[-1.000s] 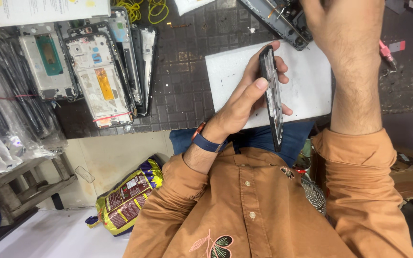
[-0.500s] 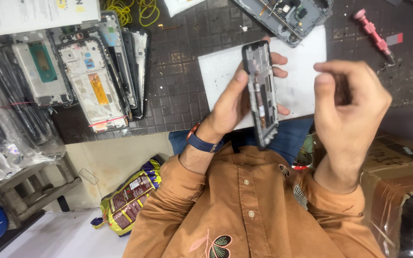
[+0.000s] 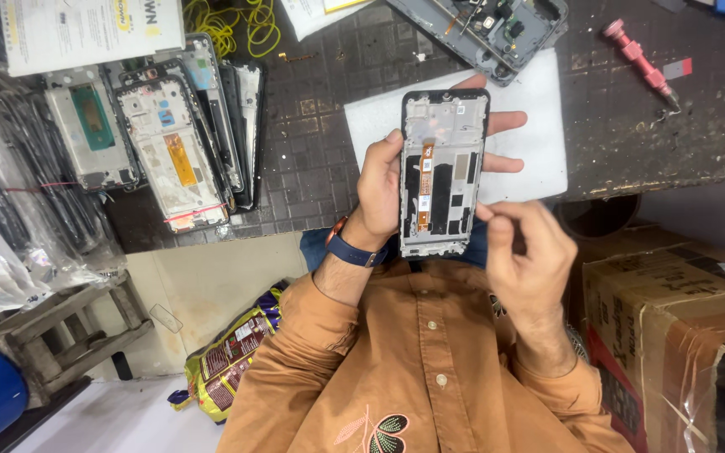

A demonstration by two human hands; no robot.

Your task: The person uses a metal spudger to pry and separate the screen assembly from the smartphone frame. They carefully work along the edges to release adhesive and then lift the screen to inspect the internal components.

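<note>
My left hand [image 3: 377, 191], with a blue band at the wrist, holds an opened phone frame [image 3: 444, 172] upright. Its inner side faces me, showing an orange flex strip and dark cut-outs. The fingers wrap behind it and the thumb lies on its left edge. My right hand [image 3: 526, 260] sits at the frame's lower right edge with fingers curled and thumb and forefinger pinched together, touching that edge. I see nothing between those fingertips. Both sleeves are orange.
A white mat [image 3: 543, 126] lies on the dark gridded bench behind the frame, with a grey phone housing [image 3: 488, 29] above it. A red screwdriver [image 3: 641, 63] lies at top right. Several phone frames [image 3: 169, 143] are stacked at left. A cardboard box [image 3: 673, 310] stands at right.
The phone frame has turned from edge-on to facing me. My right hand has come down from the top of the view to the frame's lower right edge.
</note>
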